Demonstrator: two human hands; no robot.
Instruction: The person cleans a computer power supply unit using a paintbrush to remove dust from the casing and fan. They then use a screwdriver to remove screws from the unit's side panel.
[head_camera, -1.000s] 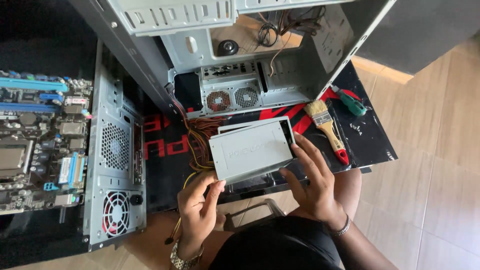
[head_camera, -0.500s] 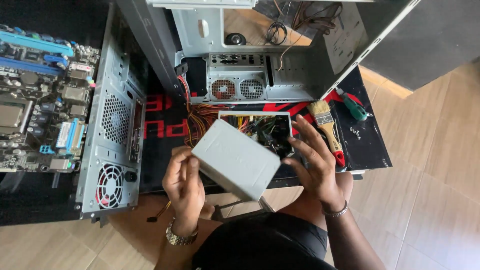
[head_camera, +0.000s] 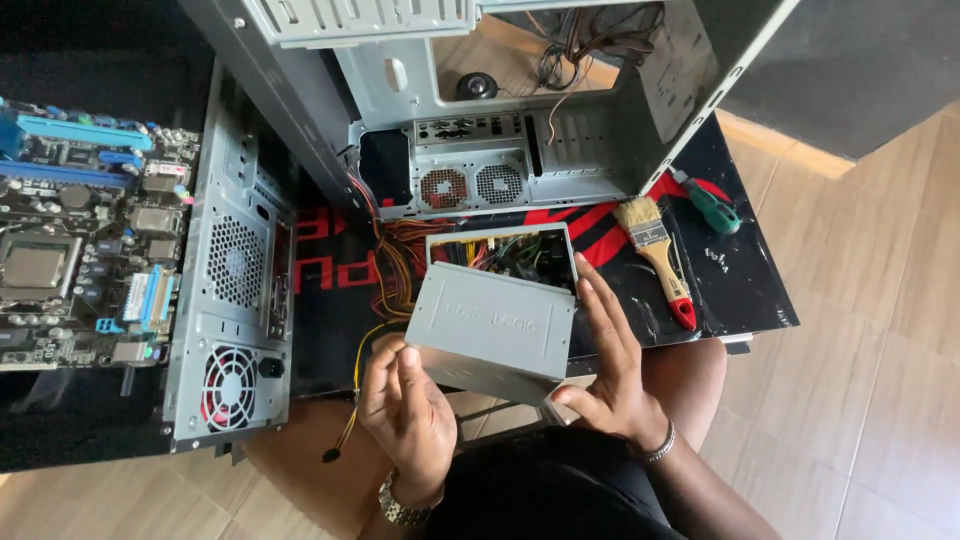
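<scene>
My left hand (head_camera: 405, 410) and my right hand (head_camera: 607, 365) hold a grey metal cover (head_camera: 490, 328) lifted and tilted off an opened power supply box (head_camera: 505, 252). The left hand grips the cover's lower left edge; the right hand supports its right side with fingers spread. Inside the box I see circuit parts and coloured wires. A bundle of yellow and red cables (head_camera: 390, 270) runs from the box to the left.
An empty grey computer case (head_camera: 520, 150) stands open behind the box on a black and red mat (head_camera: 740, 290). A second case (head_camera: 235, 270) and a motherboard (head_camera: 75, 240) lie at the left. A paintbrush (head_camera: 655, 255) and a green-handled screwdriver (head_camera: 712, 205) rest at the right.
The grey cover came off the power supply box and has been tilted up toward me, exposing the parts inside. Both hands moved with it.
</scene>
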